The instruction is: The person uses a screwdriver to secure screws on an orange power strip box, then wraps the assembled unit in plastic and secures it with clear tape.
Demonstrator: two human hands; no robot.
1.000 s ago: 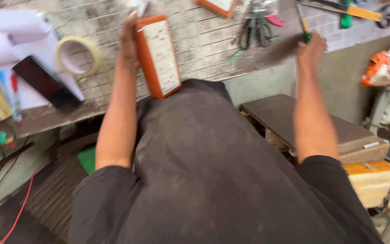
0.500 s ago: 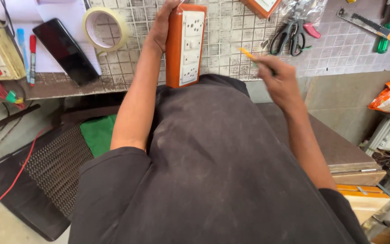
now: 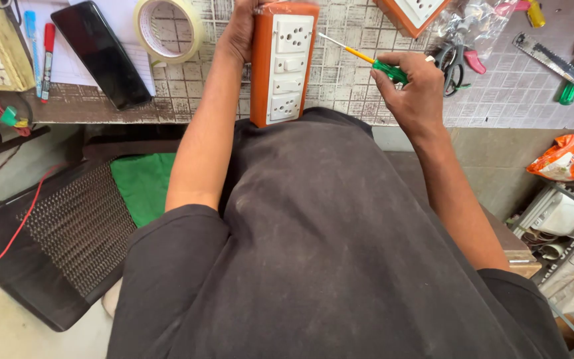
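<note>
My left grip (image 3: 242, 30) closed around the orange socket box (image 3: 282, 63), standing at twelve o'clock on the tiled counter (image 3: 499, 93). My right grip (image 3: 414, 86) pinched a green-handled screwdriver (image 3: 367, 58), tip toward the box.

socket board (image 3: 284, 63) standing on the counter (image 3: 499, 100), tape roll (image 3: 167, 30) and phone (image 3: 101, 53) to its left, screwdriver (image 3: 367, 58) and scissors (image 3: 456, 56) on its right
</note>
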